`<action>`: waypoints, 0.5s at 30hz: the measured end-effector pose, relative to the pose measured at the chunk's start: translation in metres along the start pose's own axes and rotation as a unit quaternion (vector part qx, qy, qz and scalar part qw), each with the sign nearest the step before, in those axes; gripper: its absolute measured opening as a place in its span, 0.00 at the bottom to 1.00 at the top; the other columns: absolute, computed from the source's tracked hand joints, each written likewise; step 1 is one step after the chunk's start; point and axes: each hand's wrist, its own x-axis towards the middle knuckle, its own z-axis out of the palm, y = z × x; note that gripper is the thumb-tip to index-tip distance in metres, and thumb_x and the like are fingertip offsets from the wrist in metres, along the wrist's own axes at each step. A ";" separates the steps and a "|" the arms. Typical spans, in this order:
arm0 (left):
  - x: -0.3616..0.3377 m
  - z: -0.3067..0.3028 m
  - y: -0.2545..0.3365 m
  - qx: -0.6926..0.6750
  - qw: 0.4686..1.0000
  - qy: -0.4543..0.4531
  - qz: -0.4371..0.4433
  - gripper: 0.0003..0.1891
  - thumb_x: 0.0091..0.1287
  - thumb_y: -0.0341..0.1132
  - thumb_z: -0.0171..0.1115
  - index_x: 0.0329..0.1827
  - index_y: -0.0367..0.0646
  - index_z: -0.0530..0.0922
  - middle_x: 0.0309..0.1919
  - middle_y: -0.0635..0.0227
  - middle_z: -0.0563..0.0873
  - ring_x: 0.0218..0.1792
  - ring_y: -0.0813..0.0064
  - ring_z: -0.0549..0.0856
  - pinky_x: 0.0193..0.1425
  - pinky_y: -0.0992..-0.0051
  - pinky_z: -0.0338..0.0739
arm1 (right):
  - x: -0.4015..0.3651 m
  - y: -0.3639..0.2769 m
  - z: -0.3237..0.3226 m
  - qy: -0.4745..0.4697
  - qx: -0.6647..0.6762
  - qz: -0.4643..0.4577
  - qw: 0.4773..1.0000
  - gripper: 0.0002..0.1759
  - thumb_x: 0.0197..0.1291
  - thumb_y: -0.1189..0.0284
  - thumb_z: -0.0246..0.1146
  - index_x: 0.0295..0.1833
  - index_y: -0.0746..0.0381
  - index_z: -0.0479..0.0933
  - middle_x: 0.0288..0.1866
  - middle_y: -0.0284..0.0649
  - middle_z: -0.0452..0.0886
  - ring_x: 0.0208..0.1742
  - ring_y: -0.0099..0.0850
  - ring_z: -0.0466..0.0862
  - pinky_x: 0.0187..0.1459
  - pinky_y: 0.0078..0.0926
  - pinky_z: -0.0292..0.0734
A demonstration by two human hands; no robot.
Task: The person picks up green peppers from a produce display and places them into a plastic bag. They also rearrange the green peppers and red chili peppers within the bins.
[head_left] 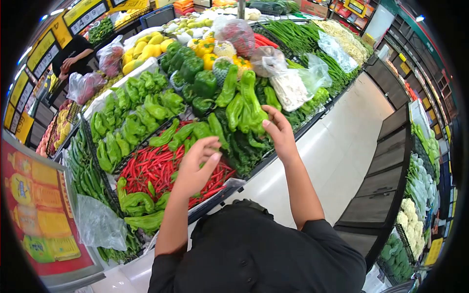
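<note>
My right hand (279, 133) has its thumb and fingers closed at the edge of a large, wrinkled light-green pepper (252, 100), which lies among other long green peppers (235, 111). Over the crate of small red chilies (151, 166) hovers my left hand (199, 163), its fingers bent and apart from the thumb, with nothing seen in it. Several green peppers (178, 136) lie along the back of the chilies, just beyond that hand. Dark green bell peppers (190, 68) are piled farther back. Part of what my right fingers grip is hidden behind them.
Crates of light-green peppers (132, 124) stand to the left. A bag of white mushrooms (289, 90) lies on the right, near green beans (293, 36). A clear plastic bag (100, 222) hangs at lower left. A person's hand (68, 63) shows at far left. Tiled aisle floor (337, 129) runs along the right.
</note>
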 end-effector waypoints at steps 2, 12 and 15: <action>0.000 -0.007 0.006 -0.032 0.999 -0.016 -0.003 0.28 0.77 0.32 0.60 0.77 0.35 0.62 0.65 0.54 0.78 0.61 0.68 0.82 0.61 0.69 0.79 | -0.020 0.009 0.036 -0.065 0.021 -0.014 0.998 0.26 0.71 0.73 0.64 0.72 0.65 0.71 0.49 0.29 0.73 0.50 0.19 0.77 0.52 0.21 0.76; -0.061 -0.132 0.007 -0.005 0.986 0.156 0.053 0.20 0.75 0.36 0.65 0.65 0.36 0.74 0.51 0.64 0.84 0.51 0.76 0.82 0.58 0.72 0.77 | -0.078 0.025 0.210 -0.246 0.037 0.093 0.964 0.32 0.77 0.72 0.57 0.82 0.65 0.57 0.71 0.44 0.72 0.57 0.28 0.83 0.57 0.30 0.82; -0.058 -0.204 0.020 0.060 0.954 0.276 0.097 0.17 0.75 0.38 0.65 0.60 0.37 0.78 0.49 0.63 0.86 0.47 0.75 0.84 0.54 0.71 0.79 | -0.077 0.026 0.239 -0.267 -0.026 0.069 0.961 0.32 0.77 0.72 0.56 0.82 0.64 0.57 0.72 0.44 0.72 0.57 0.30 0.85 0.59 0.32 0.80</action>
